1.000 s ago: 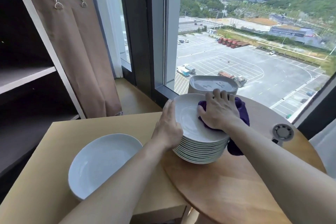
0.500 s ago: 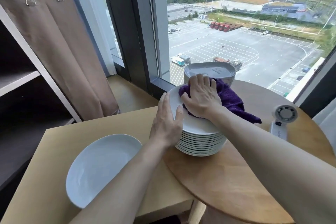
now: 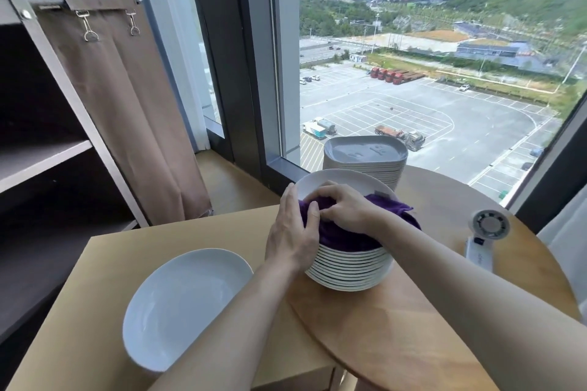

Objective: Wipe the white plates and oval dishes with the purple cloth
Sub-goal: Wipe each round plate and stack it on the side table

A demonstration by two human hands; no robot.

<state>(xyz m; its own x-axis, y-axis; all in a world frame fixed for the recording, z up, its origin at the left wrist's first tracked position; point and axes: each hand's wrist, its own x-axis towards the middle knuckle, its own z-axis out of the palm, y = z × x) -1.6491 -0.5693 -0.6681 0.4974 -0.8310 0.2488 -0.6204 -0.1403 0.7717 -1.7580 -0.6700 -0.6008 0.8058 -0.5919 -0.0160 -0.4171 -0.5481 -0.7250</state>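
Our right grip (image 3: 346, 208) curls around the purple cloth (image 3: 343, 236), bunched atop the plate stack (image 3: 349, 267); our left grip (image 3: 292, 232), fingers straight, touches its rim.

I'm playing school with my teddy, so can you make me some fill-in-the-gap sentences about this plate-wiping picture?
1. The cloth bunched under the right hand is ___ in colour.
2. The single plate lies to the ___ of the plate stack.
3. The oval dishes are stacked right beside the ___.

Missing words: purple; left; window.
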